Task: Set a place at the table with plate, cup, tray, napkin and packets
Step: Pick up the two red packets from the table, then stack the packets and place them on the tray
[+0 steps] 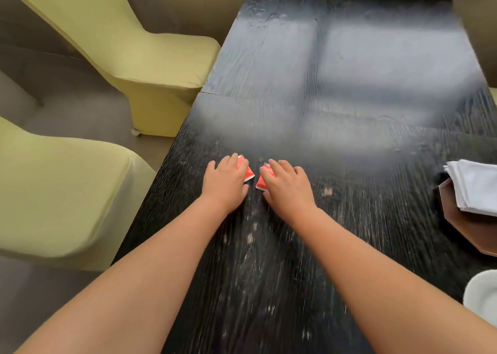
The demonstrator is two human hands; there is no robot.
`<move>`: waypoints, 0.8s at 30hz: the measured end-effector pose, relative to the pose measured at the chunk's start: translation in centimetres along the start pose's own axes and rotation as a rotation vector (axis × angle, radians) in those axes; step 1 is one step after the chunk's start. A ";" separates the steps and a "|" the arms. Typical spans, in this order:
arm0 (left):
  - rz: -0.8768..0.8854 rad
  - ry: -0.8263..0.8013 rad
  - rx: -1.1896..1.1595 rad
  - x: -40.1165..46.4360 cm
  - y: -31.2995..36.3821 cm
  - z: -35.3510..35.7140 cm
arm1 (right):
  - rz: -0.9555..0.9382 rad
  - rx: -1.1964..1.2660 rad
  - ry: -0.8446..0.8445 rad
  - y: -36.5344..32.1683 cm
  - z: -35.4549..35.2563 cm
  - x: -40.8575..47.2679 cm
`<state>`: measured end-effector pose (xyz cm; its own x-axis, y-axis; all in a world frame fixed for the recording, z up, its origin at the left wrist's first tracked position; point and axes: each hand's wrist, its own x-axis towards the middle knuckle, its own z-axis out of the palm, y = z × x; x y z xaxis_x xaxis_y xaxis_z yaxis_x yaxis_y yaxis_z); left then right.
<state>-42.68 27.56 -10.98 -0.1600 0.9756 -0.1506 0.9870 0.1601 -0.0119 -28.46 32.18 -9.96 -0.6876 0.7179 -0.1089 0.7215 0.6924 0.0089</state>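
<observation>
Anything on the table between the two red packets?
Nothing: head view shows only bare dark table between the left packet and the right packet.

Two red packets (248, 174) are lying on the black wood-grained table (336, 98), white napkins (473, 185) and yellow-green chairs (150, 65) flanking it.

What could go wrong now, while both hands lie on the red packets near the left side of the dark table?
1. The left packet lies fairly near the table edge beside the chairs; a push by the left hand might send it off.
2. The right hand covers most of the right packet, so flat fingers may slide it rather than lift it.
3. The napkins overhang the brown tray; a reaching arm might knock them.
</observation>
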 end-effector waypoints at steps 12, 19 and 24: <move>0.042 0.032 0.006 0.1 0.6 -0.1 | -0.099 -0.035 0.018 -0.2 1.1 0.1; 0.074 0.124 -0.242 -3.7 0.2 0.2 | -0.182 -0.047 -0.089 -0.3 1.0 -2.7; 0.095 0.058 -0.206 -6.3 0.4 0.5 | -0.127 0.128 0.034 -0.7 -0.4 -6.8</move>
<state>-41.26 21.35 -10.57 -0.0729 0.9938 -0.0840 0.9752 0.0887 0.2027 -24.35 26.87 -8.83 -0.7749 0.6285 -0.0673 0.6314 0.7646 -0.1293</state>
